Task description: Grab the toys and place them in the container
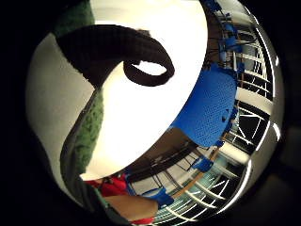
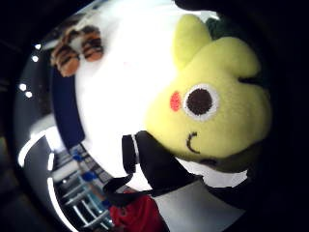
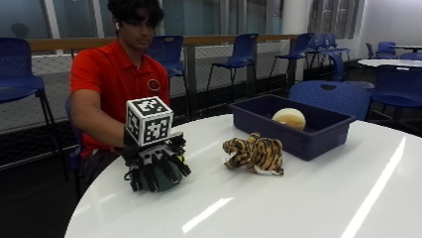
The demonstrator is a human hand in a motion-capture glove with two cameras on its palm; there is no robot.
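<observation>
One tiger [image 3: 254,155] lies betw. my hand [image 3: 155,166] and bin [image 3: 310,139], ball [image 3: 289,118] inside; fingers curl round green-yellow plush [image 2: 212,106] on table [image 3: 316,198]. No legible text.

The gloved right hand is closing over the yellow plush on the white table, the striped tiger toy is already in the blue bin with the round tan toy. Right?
Not quite: the striped tiger plush toy lies on the white table beside the blue plastic bin, not in it, as the outside view shows. The gloved right hand does grip the yellow plush, and the round tan toy is in the bin.
</observation>
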